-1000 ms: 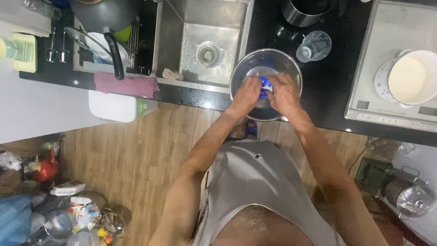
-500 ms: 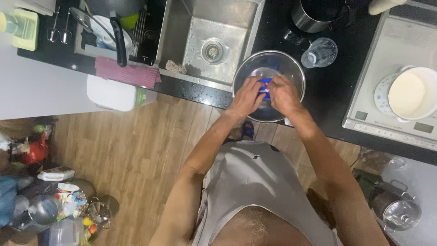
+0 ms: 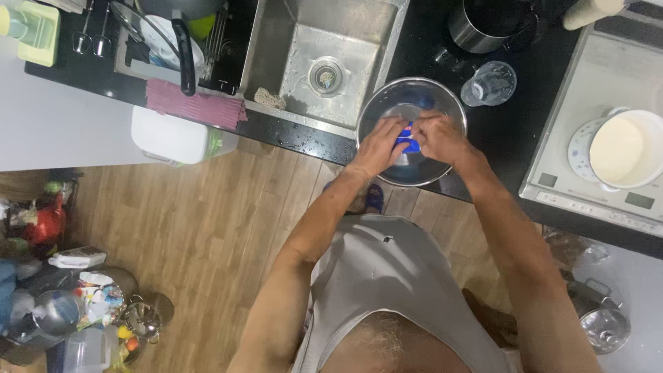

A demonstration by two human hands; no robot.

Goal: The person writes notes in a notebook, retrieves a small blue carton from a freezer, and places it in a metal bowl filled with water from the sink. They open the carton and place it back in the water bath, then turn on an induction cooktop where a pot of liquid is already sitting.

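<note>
A shiny metal bowl point(image 3: 387, 103) stands on the black counter beside the sink. Over it, my left hand point(image 3: 378, 146) and my right hand point(image 3: 442, 138) meet and together grip a small blue packet point(image 3: 409, 138). Most of the packet is hidden by my fingers, so only a strip of blue shows between the two hands. What lies in the bowl under my hands cannot be made out.
A steel sink point(image 3: 324, 48) is left of the bowl, a clear glass point(image 3: 489, 84) to its right. A white pot of pale liquid point(image 3: 625, 148) sits on the cooktop. Dish rack point(image 3: 173, 34), pink cloth point(image 3: 195, 105), white container point(image 3: 176, 137) at left. Floor clutter at lower left.
My hands stay together over the bowl, working the blue packet; the fingers have shifted slightly. The view has drifted a little.
</note>
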